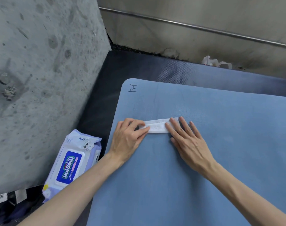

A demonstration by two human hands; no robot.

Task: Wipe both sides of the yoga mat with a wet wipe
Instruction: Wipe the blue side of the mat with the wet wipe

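Two bare forearms reach in from the bottom edge over a blue yoga mat [204, 185], which lies flat and fills the lower right of the view. To the left of the mat, just beside its edge, a pack of wet wipes [70, 162] with a blue label lies on a dark floor mat [155, 67], leaning toward the rough concrete wall [41, 62].

Farther up the yoga mat, a white wet wipe [157, 126] folded into a narrow strip lies flat on its surface between the hands. The left hand [128, 139] grips the strip's left end, its fingers [143, 130] curled and the thumb pinching the wipe. The right hand [187, 141] rests on the strip's right end with fingers [173, 123] straight and slightly spread, pressing it down onto the mat.

Beyond the hands, a dark handwritten mark [132, 88] sits near the yoga mat's rounded far-left corner. Past the dark floor mat, crumpled white paper [215, 61] lies at the foot of the stained back wall [204, 43], where a thin metal rail [187, 26] runs across.
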